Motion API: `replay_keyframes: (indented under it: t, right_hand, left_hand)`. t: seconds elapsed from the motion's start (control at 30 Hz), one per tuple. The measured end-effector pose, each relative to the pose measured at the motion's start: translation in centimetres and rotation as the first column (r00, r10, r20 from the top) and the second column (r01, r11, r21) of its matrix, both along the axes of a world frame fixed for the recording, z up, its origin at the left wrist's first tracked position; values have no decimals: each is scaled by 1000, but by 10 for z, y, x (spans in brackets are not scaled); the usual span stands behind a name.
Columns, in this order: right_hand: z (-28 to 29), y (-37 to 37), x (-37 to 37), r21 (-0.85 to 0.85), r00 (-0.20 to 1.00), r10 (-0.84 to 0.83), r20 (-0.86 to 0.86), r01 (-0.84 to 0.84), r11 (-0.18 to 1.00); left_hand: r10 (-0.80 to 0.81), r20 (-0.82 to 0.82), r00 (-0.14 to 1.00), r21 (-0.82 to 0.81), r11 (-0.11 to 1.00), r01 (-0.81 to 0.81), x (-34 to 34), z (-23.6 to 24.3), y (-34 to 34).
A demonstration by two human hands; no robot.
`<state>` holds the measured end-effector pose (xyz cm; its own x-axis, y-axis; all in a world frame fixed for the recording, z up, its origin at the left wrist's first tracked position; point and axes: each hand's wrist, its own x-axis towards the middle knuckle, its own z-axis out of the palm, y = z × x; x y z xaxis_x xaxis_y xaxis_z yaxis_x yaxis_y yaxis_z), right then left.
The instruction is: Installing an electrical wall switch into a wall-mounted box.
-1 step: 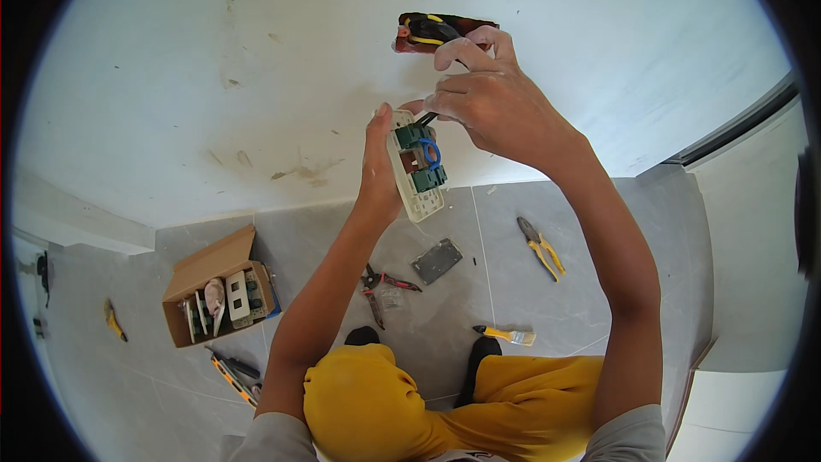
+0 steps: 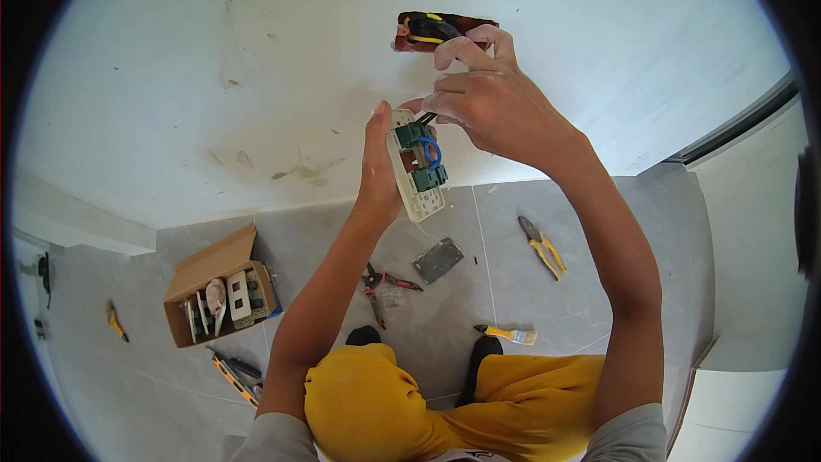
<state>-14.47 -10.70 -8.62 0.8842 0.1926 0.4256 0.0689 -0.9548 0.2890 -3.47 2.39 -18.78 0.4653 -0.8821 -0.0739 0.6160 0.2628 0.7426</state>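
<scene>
My left hand point(image 2: 378, 162) grips a white wall plate point(image 2: 419, 204) by its left edge, tilted, with its back toward me. Two green modules point(image 2: 428, 178) are fitted in the plate, and a blue wire point(image 2: 437, 152) loops between them. At the plate's upper end, my right hand point(image 2: 492, 90) pinches black wires point(image 2: 428, 118) that run into the upper module; its fingertips are partly hidden. Above, a recessed wall box point(image 2: 400, 41) holds bundled black and yellow wires point(image 2: 432, 27), partly covered by my right fingers.
On the grey tiled floor lie yellow-handled pliers point(image 2: 540, 246), a paintbrush point(image 2: 506, 334), a dark rectangular piece point(image 2: 438, 260) and red-and-black handled pliers point(image 2: 376, 291). An open cardboard box point(image 2: 181, 325) with plates and modules stands left. Near it lie an orange-and-black tool point(image 2: 233, 378) and a yellow-handled tool point(image 2: 114, 320).
</scene>
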Motion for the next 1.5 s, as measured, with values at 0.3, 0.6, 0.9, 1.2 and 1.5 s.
replay_keyframes:
  t: [0.3,0.6,0.9,1.2,1.5]
  right_hand:
    - [-7,6,6,204,996,26,80,-42,978]
    - [-20,12,9,192,994,10,111,-31,981]
    - [-16,4,4,183,987,43,156,-72,980]
    - [-32,2,8,442,715,-144,684,-249,862]
    - [-45,-13,13,897,757,-509,409,-232,376]
  left_hand:
    - [120,125,985,-77,991,-111,3,-2,-1]
    - [136,377,916,-75,990,-117,11,-5,1]
    - [130,300,945,-113,989,-100,10,-11,-5]
    - [256,739,624,-90,954,-284,26,-3,-2]
    - [151,913,-379,-282,905,-320,50,71,8]
